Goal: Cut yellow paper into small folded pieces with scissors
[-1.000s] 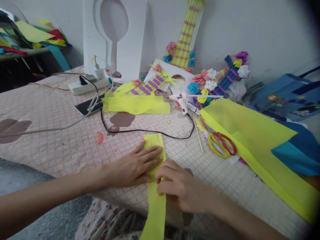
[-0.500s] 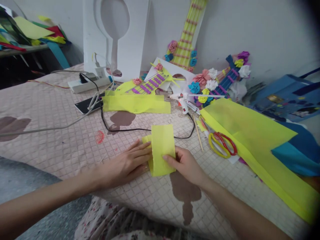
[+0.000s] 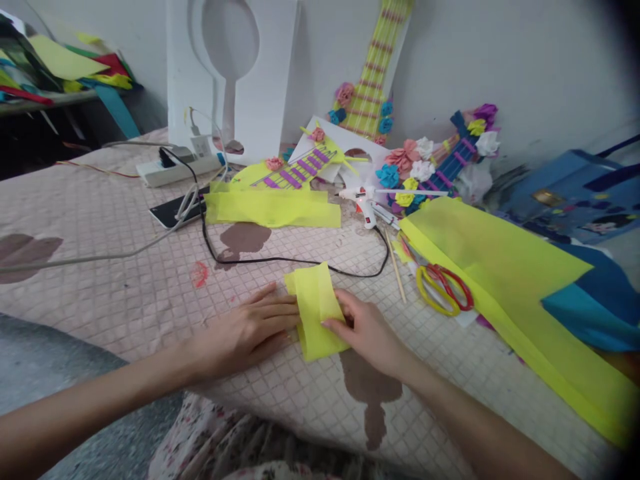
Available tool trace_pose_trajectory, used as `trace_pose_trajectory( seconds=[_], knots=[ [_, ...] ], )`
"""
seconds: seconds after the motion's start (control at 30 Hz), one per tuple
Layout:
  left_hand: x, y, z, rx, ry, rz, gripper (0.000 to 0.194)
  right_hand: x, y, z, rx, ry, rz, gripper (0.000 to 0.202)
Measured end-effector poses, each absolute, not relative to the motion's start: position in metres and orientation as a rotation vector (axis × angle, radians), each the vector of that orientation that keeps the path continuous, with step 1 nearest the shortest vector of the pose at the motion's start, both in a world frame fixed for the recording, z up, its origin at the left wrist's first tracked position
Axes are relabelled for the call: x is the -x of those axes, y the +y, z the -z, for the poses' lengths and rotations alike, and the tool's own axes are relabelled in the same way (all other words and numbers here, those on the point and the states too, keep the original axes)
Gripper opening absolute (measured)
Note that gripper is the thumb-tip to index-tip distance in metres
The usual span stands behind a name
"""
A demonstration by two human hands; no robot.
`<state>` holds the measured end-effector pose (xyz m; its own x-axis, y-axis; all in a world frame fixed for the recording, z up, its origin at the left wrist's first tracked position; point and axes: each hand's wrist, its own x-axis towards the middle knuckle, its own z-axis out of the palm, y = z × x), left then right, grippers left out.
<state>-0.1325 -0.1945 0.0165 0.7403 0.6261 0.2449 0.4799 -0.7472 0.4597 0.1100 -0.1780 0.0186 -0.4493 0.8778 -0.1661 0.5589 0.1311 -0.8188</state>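
Note:
A folded yellow sheet [image 3: 317, 310] lies at the near middle of the cloth-covered table. My right hand [image 3: 367, 330] pinches its right edge, thumb on top and fingers behind. My left hand [image 3: 255, 327] rests flat at the sheet's left side, fingers stretched out, the tips touching or just under its edge. Behind the hands lie more yellow strips [image 3: 273, 208], stacked flat. To the right are scissors [image 3: 443, 288] with red and yellow handles and a thin wooden stick [image 3: 397, 268].
A white glue gun [image 3: 365, 200] lies beyond the hands, its black cable looping behind the sheet. Large yellow sheets [image 3: 500, 267] cover the right side. A power strip [image 3: 177, 168] and phone [image 3: 173, 208] are at the back left. Flower-decorated paper guitars [image 3: 373, 80] stand behind.
The folded flap in my right hand has come down and tilted leftward, lying lower over the yellow piece. My left hand has barely moved.

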Motion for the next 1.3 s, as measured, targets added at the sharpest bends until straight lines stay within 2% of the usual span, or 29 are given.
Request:
trace_pose_trajectory(
  seconds=[0.1,0.17,0.3,0.43,0.53,0.67,0.93,1.3],
  knots=[
    [0.133,-0.195,-0.018,-2.543,0.939,-0.888,0.029,-0.11,-0.177,-0.017,1.366,-2.131,-1.199,0.018],
    [0.129,-0.194,-0.021,-2.554,0.922,-0.988,0.03,-0.11,-0.176,-0.017,1.345,-2.152,-1.199,0.02],
    [0.116,-0.192,-0.022,-2.73,0.697,-0.757,0.035,-0.111,-0.175,-0.021,1.319,-2.169,-1.188,0.025],
    [0.11,-0.194,-0.012,-2.789,0.73,-0.467,0.048,-0.113,-0.175,-0.022,1.367,-2.179,-1.142,0.047],
    [0.111,-0.198,-0.005,-2.778,0.742,-0.395,0.055,-0.115,-0.177,-0.02,1.401,-2.195,-1.088,0.059],
    [0.112,-0.2,-0.004,-2.791,0.74,-0.372,0.054,-0.118,-0.18,-0.015,1.418,-2.253,-0.993,0.064],
    [0.112,-0.202,-0.002,-2.793,0.763,-0.377,0.054,-0.116,-0.168,-0.017,1.395,-2.219,-0.832,0.036],
    [0.119,-0.19,-0.009,-2.79,0.665,-0.326,0.048,-0.081,-0.113,-0.013,1.38,-2.349,-0.593,0.025]
  ],
)
